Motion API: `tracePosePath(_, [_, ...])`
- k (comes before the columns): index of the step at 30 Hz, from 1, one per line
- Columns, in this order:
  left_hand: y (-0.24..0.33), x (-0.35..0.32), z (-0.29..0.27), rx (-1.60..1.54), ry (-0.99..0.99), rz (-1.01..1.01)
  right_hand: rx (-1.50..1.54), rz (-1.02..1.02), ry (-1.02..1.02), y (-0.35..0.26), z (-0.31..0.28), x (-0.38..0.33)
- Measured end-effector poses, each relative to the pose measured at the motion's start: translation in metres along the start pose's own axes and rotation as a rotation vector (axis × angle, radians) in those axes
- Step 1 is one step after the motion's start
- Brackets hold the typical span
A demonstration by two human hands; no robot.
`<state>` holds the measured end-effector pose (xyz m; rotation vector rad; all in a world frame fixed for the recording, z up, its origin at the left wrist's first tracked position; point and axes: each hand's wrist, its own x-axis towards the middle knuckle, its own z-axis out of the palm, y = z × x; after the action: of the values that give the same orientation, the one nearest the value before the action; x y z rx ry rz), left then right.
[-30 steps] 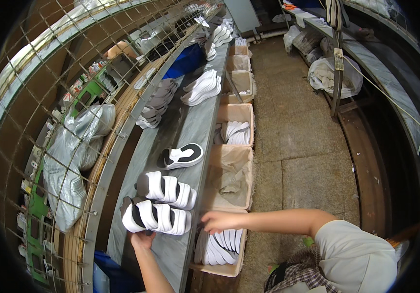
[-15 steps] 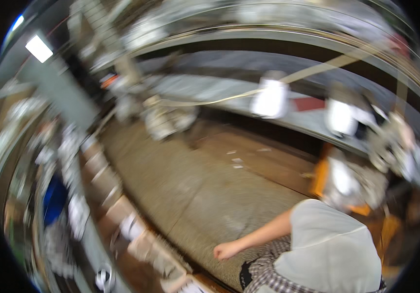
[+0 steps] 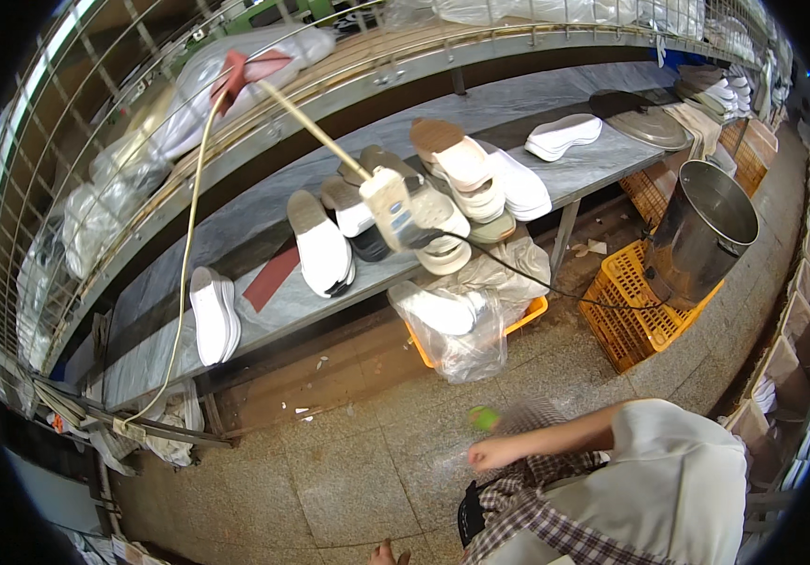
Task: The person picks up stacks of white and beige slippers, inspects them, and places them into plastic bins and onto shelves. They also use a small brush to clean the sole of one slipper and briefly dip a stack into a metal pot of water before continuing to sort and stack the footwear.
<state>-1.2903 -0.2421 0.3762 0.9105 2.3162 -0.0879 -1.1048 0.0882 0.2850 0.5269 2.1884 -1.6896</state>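
Note:
My right hand [image 3: 491, 455] hangs over the floor in front of the checked apron [image 3: 555, 516], fingers curled with nothing visible in them. Only the fingertips of my left hand [image 3: 388, 554] show at the lower edge, a little apart; the rest is cut off. Just beyond the right hand is a blurred green patch [image 3: 484, 417] that I cannot make out. Across the aisle, a white shoe [image 3: 215, 315] and another white shoe [image 3: 320, 247] stand on a grey bench [image 3: 151, 353]. A white power strip [image 3: 388, 207] hangs in front of more shoes.
A steel pot [image 3: 697, 235] stands on an orange crate [image 3: 635, 311] at the right. Plastic bags [image 3: 466, 330] fill an orange basket [image 3: 422, 347] below the bench. A dark cable [image 3: 555, 290] runs toward the pot. Wire mesh [image 3: 94, 85] rises above the bench.
The view has swung round to the right, bringing the bench, pot and crates into sharper sight. My right hand stays closed. Fingertips of my left hand have come in at the bottom.

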Motion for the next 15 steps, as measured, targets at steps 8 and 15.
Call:
tracePosePath(8, [0.15,0.067,-0.031,-0.027,0.001,0.249,0.13,-0.018,0.098,0.028,-0.056,-0.064])
tracePosePath(15, [0.263,0.091,-0.024,0.012,-0.148,0.294,0.027,0.049,-0.019,0.057,-0.154,-0.089])
